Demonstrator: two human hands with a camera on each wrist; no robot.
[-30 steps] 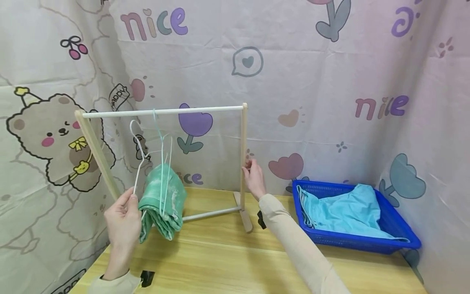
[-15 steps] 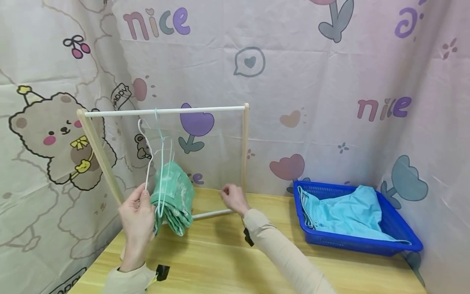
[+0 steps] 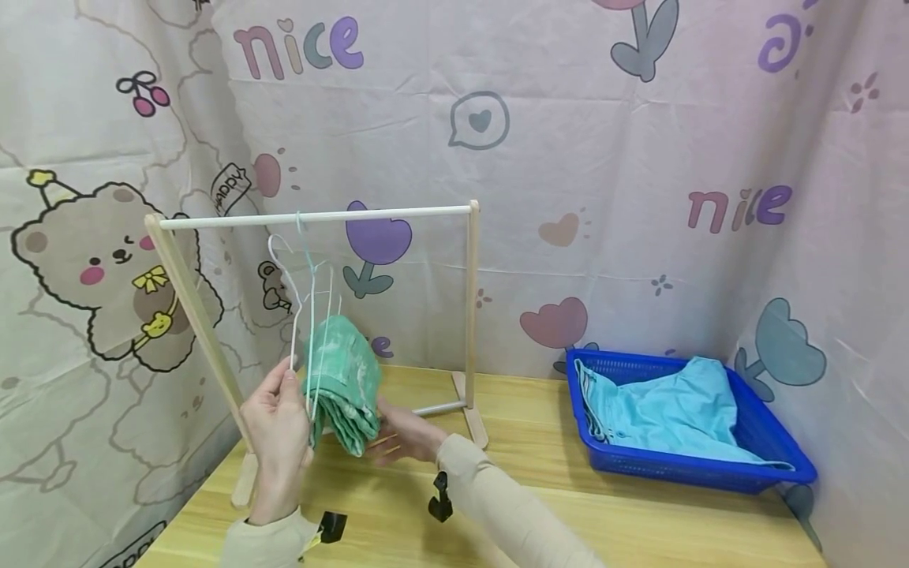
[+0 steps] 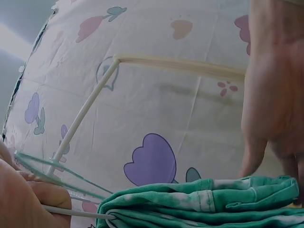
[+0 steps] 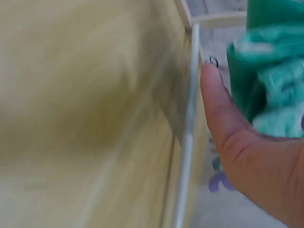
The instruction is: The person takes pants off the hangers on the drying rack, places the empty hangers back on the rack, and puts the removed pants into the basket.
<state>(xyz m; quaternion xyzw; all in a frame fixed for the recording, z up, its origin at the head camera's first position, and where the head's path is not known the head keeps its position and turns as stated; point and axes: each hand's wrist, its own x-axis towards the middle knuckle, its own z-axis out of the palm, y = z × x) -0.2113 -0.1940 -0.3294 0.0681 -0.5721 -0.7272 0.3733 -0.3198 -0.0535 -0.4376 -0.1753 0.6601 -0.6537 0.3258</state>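
- Gripping the side of a white hanger [image 3: 294, 331] between thumb and fingers, the left hand [image 3: 280, 422] is in front of the rack [image 3: 472, 308], near its left upright.
- A folded green garment [image 3: 346, 386] hangs over the white hanger's lower bar, just beside the left hand and above the surface [image 3: 540, 450]; its folded layers end in a loose lower edge toward the right hand [image 3: 408, 434].
- The right hand is free of any hold, thumb extended and fingers loosely spread, right at the garment's lower right edge; whether it touches the cloth I cannot tell.
- The white hanger's hook sits below the rack's top rail, apart from it.
- A mint hanger [image 3: 312, 315] has its hook over that rail, slightly left of the middle; the rail runs on from there to the right upright, with an open gap below it.
- The rack's left foot stands near the surface's left edge; its right foot is apart from the blue basket [image 3: 689, 471], wood showing between.
- A light blue garment [image 3: 660, 410] lies in the basket, one corner reaching the front right rim.
- Patterned cloth [image 3: 604, 197] closes off the back and both sides.
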